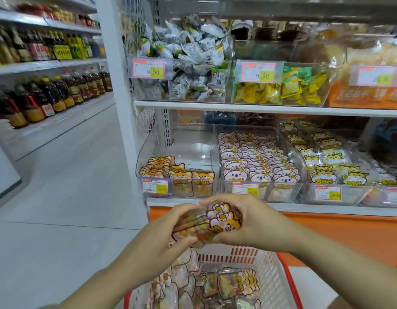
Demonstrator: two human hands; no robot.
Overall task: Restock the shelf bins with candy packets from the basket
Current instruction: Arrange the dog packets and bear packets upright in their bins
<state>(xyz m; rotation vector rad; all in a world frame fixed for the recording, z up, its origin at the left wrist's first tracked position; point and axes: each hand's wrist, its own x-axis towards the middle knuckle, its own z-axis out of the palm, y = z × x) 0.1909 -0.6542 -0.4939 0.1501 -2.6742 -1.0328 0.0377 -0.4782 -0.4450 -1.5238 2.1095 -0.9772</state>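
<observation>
Together we clasp packets (215, 221) above the basket (271, 275).
Our left hand (168, 228) grips one end, right hand (251, 221) the other.

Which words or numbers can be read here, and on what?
"9.90": red-and-yellow price tag on clear plastic bin of grey-white sweets.
"9.90": second price tag, clear bin of yellow-green sweets.
"16.80": lower price tag, clear bin of orange fox packets.
Other tags, packet print: blurred.
</observation>
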